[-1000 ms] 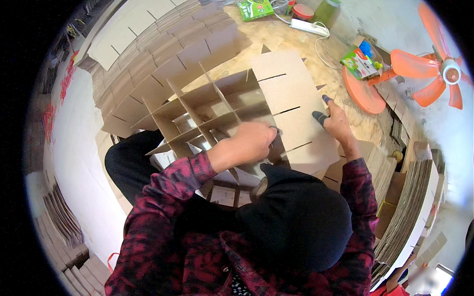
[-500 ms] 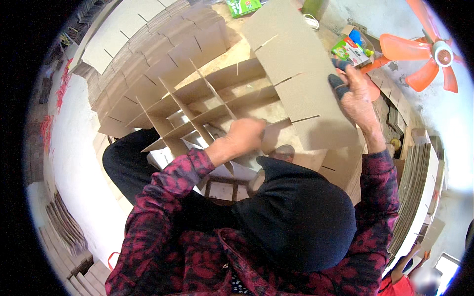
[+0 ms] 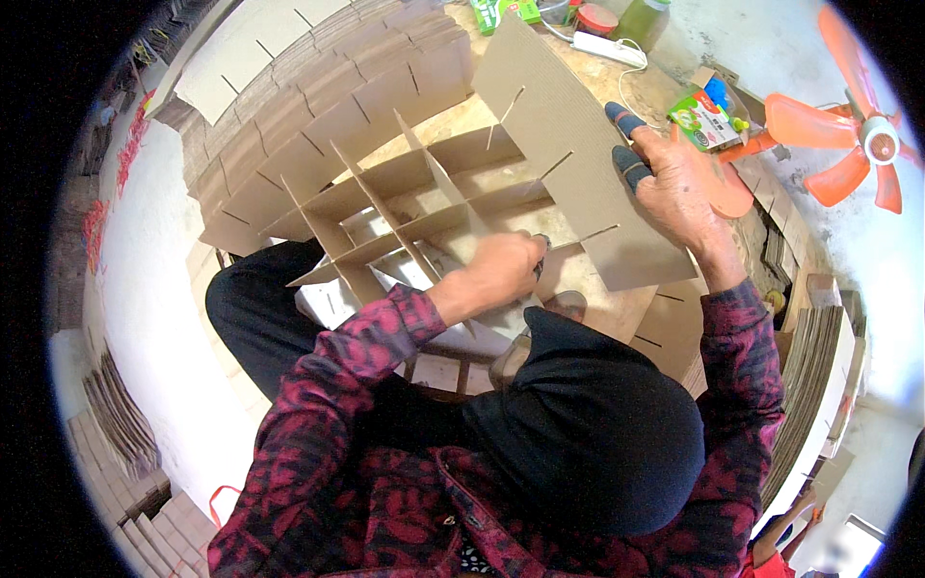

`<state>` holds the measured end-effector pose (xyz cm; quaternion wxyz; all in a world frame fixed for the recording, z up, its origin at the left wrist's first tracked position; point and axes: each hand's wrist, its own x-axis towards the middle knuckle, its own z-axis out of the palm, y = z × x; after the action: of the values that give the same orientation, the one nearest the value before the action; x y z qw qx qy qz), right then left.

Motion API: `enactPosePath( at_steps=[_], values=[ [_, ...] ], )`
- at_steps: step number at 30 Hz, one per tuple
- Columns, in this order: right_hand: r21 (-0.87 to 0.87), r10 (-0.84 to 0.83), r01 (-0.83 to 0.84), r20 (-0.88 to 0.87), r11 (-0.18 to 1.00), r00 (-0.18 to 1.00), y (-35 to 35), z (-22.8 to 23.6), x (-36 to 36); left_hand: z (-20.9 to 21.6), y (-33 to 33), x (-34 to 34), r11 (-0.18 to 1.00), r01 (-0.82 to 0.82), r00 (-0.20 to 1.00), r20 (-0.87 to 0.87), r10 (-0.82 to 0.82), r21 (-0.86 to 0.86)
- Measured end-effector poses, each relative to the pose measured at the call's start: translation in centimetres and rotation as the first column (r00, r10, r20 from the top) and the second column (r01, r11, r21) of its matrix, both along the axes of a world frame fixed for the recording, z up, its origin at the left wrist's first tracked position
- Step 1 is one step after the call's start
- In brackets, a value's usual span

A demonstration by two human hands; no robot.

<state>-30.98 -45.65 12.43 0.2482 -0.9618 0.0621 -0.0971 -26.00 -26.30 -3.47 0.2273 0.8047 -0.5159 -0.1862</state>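
In front of me stands a cardboard divider grid (image 3: 395, 217) of slotted strips crossing one another, its cells open upward. My left hand (image 3: 496, 275) is closed at the grid's near side, fingers curled round the end of a cardboard strip; the fingertips are partly hidden. A large slotted cardboard sheet (image 3: 549, 125) leans tilted at the grid's right end, with several slits along its grid side. At the sheet's right edge is my right hand (image 3: 679, 188), fingers stretched and apart, dark covers on two fingertips touching that edge.
Stacked slotted cardboard (image 3: 308, 125) fills the far left. At the back are a power strip (image 3: 607, 48), a jar (image 3: 644, 21) and a green-white box (image 3: 703, 116). An orange fan (image 3: 879, 140) stands at right, above upright cardboard sheets (image 3: 805, 380). Another person (image 3: 771, 554) is at lower right.
My right hand has moved left along with the sheet, which tilts more steeply toward the grid. Its fingers are now straighter at the edge. My left hand stays by the grid.
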Motion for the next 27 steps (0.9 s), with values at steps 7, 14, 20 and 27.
enactPosePath(
  at_steps=[7, 14, 20, 27],
  values=[
    [0.026, -0.036, 0.039, -0.091, 0.999, 0.995, 0.4, 0.0, 1.3, -1.2, -0.2, 0.1, 0.996, -0.007, 1.0, 0.009, 0.008, -0.092],
    [-0.01, 0.027, -0.027, -0.01, 1.0, 1.0, 0.4, -1.2, 1.4, 0.4, -0.4, 0.1, 1.0, 0.015, 0.999, -0.037, -0.015, 0.002],
    [0.043, 0.051, -0.052, 0.026, 0.998, 0.998, 0.4, -1.4, 1.3, -0.2, -0.2, 0.2, 1.0, 0.01, 1.0, -0.012, -0.01, 0.002],
    [0.005, 0.016, -0.016, -0.027, 1.0, 0.999, 0.8, -0.9, 1.5, -0.8, -0.4, 0.0, 1.0, 0.025, 1.0, -0.017, -0.025, -0.012]
  ],
)
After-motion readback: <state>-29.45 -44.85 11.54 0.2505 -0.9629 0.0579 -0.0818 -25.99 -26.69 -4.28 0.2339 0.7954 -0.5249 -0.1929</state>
